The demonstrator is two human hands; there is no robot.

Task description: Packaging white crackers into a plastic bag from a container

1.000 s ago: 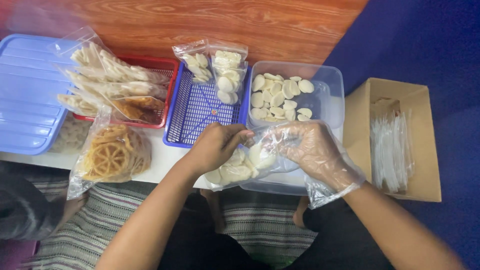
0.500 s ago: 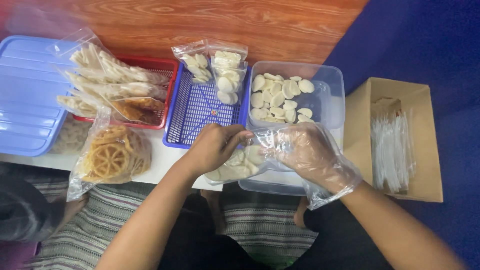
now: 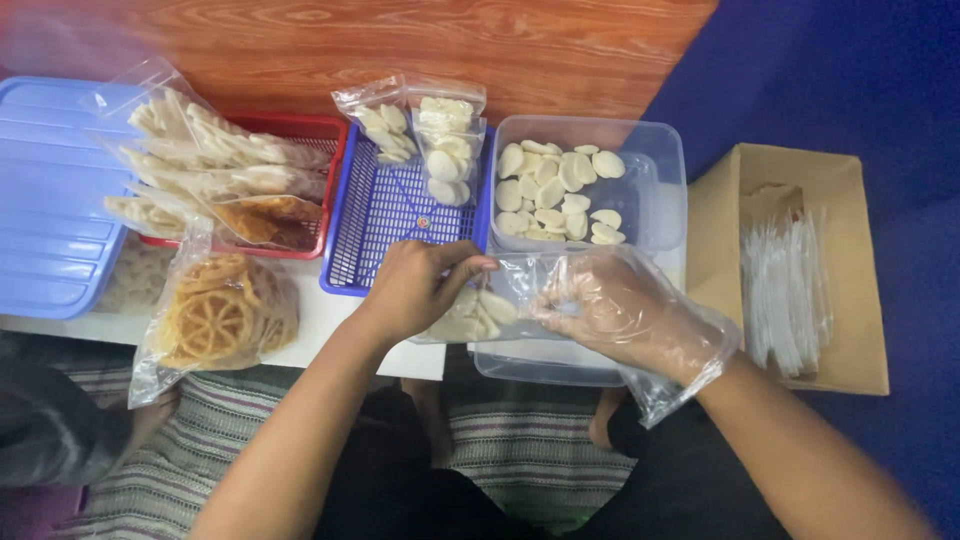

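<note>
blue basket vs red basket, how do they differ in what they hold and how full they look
The blue basket is mostly bare mesh, with two small bags of pale round crackers at its far end. The red basket is nearly hidden under larger bags of long ridged crackers. The blue basket sits nearer the left hand; the red one lies further left. Both are perforated plastic trays on the white table.

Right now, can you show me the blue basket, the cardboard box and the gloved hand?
blue basket (image 3: 385, 225), head view, on its bare mesh floor.
cardboard box (image 3: 858, 270), head view, on its right wall.
right hand (image 3: 625, 310), head view, middle of the gloved hand.
</note>
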